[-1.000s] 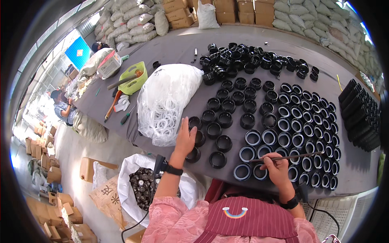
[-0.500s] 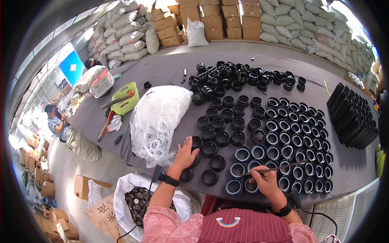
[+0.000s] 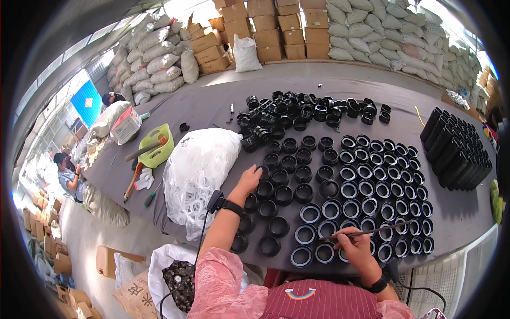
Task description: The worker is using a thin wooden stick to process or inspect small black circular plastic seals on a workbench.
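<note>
My left hand (image 3: 247, 183) reaches over the left edge of a group of plain black rings (image 3: 283, 194). Its curled fingers are at the side of one black ring (image 3: 264, 173), which partly hides the fingertips. In my right hand (image 3: 354, 245) is a thin dark stick (image 3: 383, 228), held like a pen and slanting up to the right. Its left tip lies over the nearer rows of black rings with pale inner rims (image 3: 331, 209). A clear plastic bag of white rings (image 3: 197, 183) stands left of my left hand.
Loose black parts (image 3: 287, 109) are heaped at the back. Stacked black rings (image 3: 457, 151) stand far right. A green basket (image 3: 157, 154) and an orange-handled tool (image 3: 134, 181) lie left. A white sack of dark parts (image 3: 178, 276) sits below the table edge. Another person (image 3: 69, 178) is far left.
My left hand has moved farther up the table to another black ring, its spread fingers now curled. The right hand still holds the stick over the rimmed rings. The whole view has shifted slightly.
</note>
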### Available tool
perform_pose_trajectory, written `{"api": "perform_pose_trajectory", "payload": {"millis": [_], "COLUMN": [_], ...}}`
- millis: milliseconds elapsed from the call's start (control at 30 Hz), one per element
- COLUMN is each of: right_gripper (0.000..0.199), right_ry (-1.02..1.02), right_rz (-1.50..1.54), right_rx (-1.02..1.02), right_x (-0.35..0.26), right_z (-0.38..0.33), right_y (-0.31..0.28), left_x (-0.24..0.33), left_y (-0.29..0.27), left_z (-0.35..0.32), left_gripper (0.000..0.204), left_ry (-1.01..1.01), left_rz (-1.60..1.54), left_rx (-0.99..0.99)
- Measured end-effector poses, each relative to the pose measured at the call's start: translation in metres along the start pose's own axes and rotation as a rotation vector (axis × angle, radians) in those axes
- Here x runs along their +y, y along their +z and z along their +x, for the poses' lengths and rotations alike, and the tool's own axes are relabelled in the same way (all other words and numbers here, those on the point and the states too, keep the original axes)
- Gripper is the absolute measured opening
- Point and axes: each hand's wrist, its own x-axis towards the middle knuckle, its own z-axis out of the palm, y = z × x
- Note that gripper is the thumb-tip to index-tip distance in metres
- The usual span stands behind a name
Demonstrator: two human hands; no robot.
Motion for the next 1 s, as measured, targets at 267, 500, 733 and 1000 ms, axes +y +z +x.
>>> {"api": "perform_pose_trajectory", "payload": {"millis": [267, 500, 733, 1000], "right_gripper": [0.011, 0.012, 0.012, 0.012], "right_ry": [0.048, -0.015, 0.003, 0.003], "right_rz": [-0.01, 0.055, 0.067, 0.072], "right_rx": [0.035, 0.056, 0.005, 0.009], "right_x": [0.002, -0.001, 0.004, 0.006], "right_z": [0.0, -0.003, -0.013, -0.016], "right_y": [-0.007, -0.014, -0.013, -0.019], "left_x": [-0.01, 0.076, 0.086, 0.055], "left_y": [0.018, 0.01, 0.034, 0.023], "left_z": [0.022, -0.104, -0.217, -0.228], "left_gripper": [0.072, 0.066, 0.069, 0.055], "left_ry": [0.043, 0.547, 0.649, 0.708], "left_rz": [-0.014, 0.52, 0.692, 0.503], "left_rx": [0.066, -0.027, -0.27, -0.263]}}
